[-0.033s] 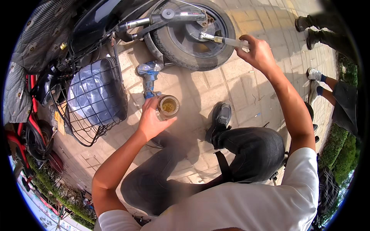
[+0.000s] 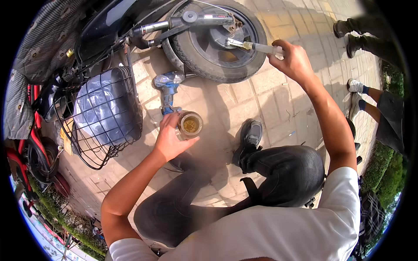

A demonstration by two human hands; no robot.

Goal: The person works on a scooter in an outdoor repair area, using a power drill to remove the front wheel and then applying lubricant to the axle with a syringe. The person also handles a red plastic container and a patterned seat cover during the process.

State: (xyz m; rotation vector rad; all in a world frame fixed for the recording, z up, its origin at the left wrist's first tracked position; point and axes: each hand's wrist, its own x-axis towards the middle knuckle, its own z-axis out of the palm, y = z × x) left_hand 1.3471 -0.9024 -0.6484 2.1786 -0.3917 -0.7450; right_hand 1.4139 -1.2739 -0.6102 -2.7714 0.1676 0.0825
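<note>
My left hand (image 2: 169,137) is wrapped round a small glass jar (image 2: 198,131) with amber liquid in it, its open mouth upward. Between the thumb and fingers of my right hand (image 2: 291,61) is the back end of a clear syringe (image 2: 259,47). The syringe lies nearly level, its front end meeting a bright metal fitting (image 2: 235,42) by the hub of a black wheel (image 2: 200,63). Whether liquid is inside the syringe I cannot tell. The wheel belongs to a two-wheeler tipped on its side, with a fork leg (image 2: 209,19) across it.
A blue cordless power tool (image 2: 168,89) lies on the paving just beyond my left hand. To the left is a black wire basket (image 2: 109,108) holding a plastic bag. Bystanders' shoes (image 2: 356,85) stand at the right. My own shoe (image 2: 250,135) is between the jar and my right arm.
The view has shifted slightly. Both hands keep their hold, the jar and the syringe almost in the same places.
</note>
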